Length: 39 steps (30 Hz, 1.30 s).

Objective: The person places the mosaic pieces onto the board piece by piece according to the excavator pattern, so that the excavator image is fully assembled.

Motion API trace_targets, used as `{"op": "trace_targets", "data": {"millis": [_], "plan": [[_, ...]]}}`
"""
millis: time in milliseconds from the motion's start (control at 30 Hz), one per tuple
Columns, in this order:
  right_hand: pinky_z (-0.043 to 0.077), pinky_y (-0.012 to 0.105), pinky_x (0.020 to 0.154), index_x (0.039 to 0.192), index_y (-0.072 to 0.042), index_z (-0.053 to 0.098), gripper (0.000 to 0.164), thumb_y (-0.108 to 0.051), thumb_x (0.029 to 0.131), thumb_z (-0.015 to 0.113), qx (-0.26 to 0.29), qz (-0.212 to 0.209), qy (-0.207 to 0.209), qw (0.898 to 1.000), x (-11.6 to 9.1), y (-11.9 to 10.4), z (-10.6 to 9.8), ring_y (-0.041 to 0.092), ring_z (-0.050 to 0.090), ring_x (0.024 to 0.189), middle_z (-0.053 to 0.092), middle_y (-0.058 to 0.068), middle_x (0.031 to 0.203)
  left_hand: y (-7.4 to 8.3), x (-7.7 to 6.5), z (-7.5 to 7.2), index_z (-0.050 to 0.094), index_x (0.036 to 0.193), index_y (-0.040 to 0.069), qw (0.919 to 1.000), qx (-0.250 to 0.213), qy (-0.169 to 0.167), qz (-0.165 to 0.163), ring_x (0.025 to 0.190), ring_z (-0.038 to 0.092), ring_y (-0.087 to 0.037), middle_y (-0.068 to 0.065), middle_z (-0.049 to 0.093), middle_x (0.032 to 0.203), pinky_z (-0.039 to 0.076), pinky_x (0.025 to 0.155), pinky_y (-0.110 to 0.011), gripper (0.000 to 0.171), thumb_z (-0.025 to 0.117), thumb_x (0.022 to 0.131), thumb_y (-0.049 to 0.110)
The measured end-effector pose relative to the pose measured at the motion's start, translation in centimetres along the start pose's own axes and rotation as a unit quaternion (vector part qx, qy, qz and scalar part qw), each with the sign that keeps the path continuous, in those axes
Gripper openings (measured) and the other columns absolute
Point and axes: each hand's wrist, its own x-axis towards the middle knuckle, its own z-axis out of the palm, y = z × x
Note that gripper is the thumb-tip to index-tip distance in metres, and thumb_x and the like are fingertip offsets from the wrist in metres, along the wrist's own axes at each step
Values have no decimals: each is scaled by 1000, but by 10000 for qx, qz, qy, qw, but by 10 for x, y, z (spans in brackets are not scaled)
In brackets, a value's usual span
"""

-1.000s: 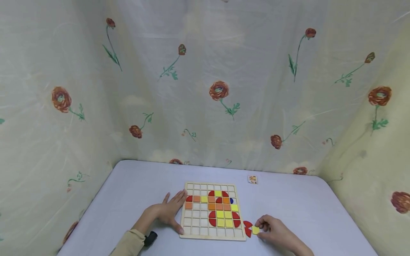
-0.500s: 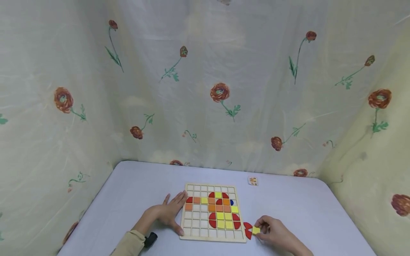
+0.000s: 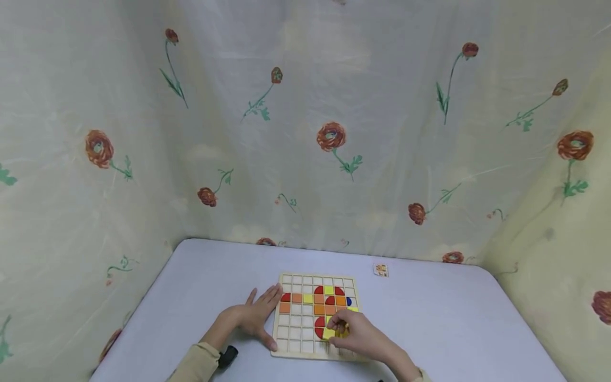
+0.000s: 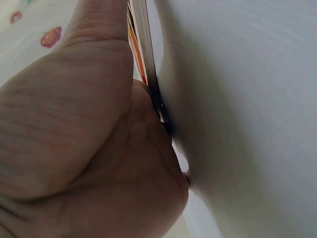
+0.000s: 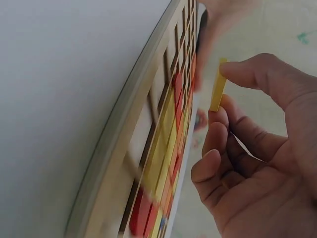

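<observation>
My right hand [image 3: 355,334] hovers over the lower middle of a wooden grid board [image 3: 295,332]. In the right wrist view, its thumb and a fingertip pinch a yellow square tile [image 5: 218,87] edge-on, apart from the board. My left hand [image 3: 256,318] rests along the board's left edge with fingers spread, thumb at the near corner. The left wrist view shows that palm close up beside the board's side. Red quarter-circle [image 3: 319,328], yellow, orange and blue pieces sit in the grid. My right hand hides part of the board's lower right.
A small printed picture card [image 3: 381,270] lies on the white table [image 3: 429,307] behind the board, to the right. A flower-print curtain [image 3: 286,132] surrounds the table on the back and sides. Something black [image 3: 228,356] is at the left wrist.
My right hand has lifted the yellow tile from the table right of the board and carried it left over the grid. The left hand stays at the board's edge.
</observation>
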Motion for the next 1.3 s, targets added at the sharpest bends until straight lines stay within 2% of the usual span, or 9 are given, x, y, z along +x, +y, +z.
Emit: {"op": "trace_targets", "data": {"millis": [100, 300, 533, 733, 1100, 1300], "plan": [[47, 19, 66, 95, -15, 67, 19, -23, 82, 77, -75, -191, -24, 9998, 18, -12, 13, 8, 53, 76, 62, -6, 88, 0, 0, 0, 0, 156, 8, 10000, 36, 17, -4, 151, -6, -26, -9, -6, 164, -3, 117, -60, 134, 74, 64, 71], [47, 18, 64, 95, -16, 69, 19, -25, 81, 78, -328, -266, -59, 9991, 53, -33, 37, 4, 52, 72, 62, -9, 84, 3, -2, -1, 0, 155, 7, 9999, 98, 27, 8, 151, -5, -27, -11, -6, 164, -2, 117, -60, 133, 74, 65, 69], [47, 17, 64, 95, -10, 70, 17, -15, 80, 77, -663, -332, -179, 9971, 82, -47, 52, 3, 52, 69, 61, -5, 84, 6, -4, -4, 2, 155, 5, 9998, 185, 29, 43, 151, -4, -28, -12, -5, 164, -1, 116, -63, 131, 75, 66, 67], [47, 17, 66, 95, -8, 71, 16, -11, 81, 76, -705, -407, -230, 9964, 91, -46, 58, 3, 52, 71, 61, -3, 85, 2, -1, -1, 2, 155, 6, 9997, 239, 19, 51, 151, -4, -27, -11, -5, 164, 1, 116, -64, 131, 73, 66, 70], [48, 18, 67, 95, -8, 71, 16, -11, 80, 77, -917, -236, -441, 9945, 94, -50, 51, 6, 52, 71, 63, -3, 83, -11, 8, 9, -2, 156, 8, 9996, 37, 87, 284, 151, -8, -27, -9, -10, 163, -5, 115, -64, 136, 69, 61, 76], [49, 18, 68, 95, -8, 71, 16, -11, 81, 77, -964, -279, -453, 9939, 96, -52, 50, 4, 53, 71, 66, -2, 85, -7, 5, 5, -1, 156, 8, 9998, 129, 16, 142, 151, -7, -27, -9, -9, 164, -4, 115, -63, 134, 71, 64, 74]]}}
